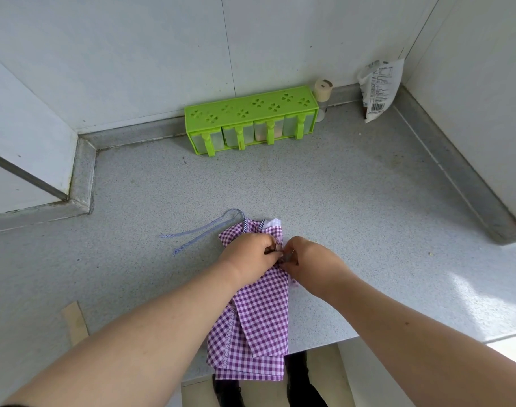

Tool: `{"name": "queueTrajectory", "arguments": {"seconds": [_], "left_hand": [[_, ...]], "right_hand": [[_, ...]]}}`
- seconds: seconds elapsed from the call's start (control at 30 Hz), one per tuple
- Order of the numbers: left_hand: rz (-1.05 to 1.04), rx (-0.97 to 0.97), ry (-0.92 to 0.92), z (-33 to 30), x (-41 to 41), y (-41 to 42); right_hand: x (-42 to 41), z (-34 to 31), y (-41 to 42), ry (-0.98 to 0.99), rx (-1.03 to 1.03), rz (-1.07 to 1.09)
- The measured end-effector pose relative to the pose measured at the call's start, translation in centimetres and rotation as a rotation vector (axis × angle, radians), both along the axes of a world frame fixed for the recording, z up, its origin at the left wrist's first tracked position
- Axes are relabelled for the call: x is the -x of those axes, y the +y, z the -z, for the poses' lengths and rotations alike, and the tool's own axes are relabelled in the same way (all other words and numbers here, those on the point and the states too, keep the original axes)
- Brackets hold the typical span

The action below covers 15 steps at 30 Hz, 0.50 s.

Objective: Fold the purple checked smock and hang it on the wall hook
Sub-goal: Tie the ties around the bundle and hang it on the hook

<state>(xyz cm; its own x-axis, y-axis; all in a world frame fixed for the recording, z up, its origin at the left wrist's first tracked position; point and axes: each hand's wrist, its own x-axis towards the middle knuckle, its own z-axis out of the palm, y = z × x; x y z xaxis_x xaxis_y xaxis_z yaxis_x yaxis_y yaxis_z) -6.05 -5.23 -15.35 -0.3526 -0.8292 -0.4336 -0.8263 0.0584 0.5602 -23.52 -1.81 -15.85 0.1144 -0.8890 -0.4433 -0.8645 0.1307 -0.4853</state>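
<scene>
The smock (258, 315) lies in a long narrow fold on the surface (353, 201), its near end overhanging the edge. Left hand (250, 255) and right hand (312, 261) meet, pinching its upper part. Keep layers aligned; gather the ties (198, 233) beyond the left hand before lifting.

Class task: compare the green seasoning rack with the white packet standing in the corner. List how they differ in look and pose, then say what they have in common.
The green seasoning rack is rigid plastic, long and low; the white packet is soft, crumpled and taller than wide. The rack stands squarely on its base, while the packet leans in the corner. The rack has clover-shaped cut-outs on top; the packet carries printed text and a barcode. Both sit on the grey counter close to the wall.
</scene>
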Motion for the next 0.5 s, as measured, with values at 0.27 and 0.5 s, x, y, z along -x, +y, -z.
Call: {"name": "queueTrajectory", "arguments": {"seconds": [0.27, 0.5], "left_hand": [[0.243, 0.171, -0.110, -0.8, -0.9, 0.1], [0.203, 0.142, -0.075, -0.6, -1.4, 0.4]], "right_hand": [[1.1, 0.5, 0.1, 0.096, 0.015, -0.081], [1.1, 0.6, -0.5, 0.045, 0.206, 0.047]]}}
